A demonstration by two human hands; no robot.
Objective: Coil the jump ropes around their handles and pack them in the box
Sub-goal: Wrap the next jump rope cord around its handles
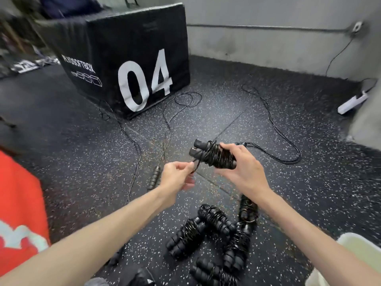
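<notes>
My right hand [241, 168] grips a pair of black jump-rope handles [208, 153] with thin black cord coiled around them, held above the floor. My left hand [177, 176] pinches the loose end of that cord just left of the bundle. Several coiled jump ropes [214, 232] lie in a heap on the floor below my hands. An uncoiled rope's handle [154, 178] lies behind my left hand, its cord [134, 145] trailing away across the floor. Another loose rope [288, 155] loops on the floor to the right.
A large black soft box marked 04 [132, 58] stands at the back left. A pale container's rim [358, 246] shows at the bottom right. A white power strip [352, 102] lies by the grey wall. Orange fabric [18, 203] fills the left edge.
</notes>
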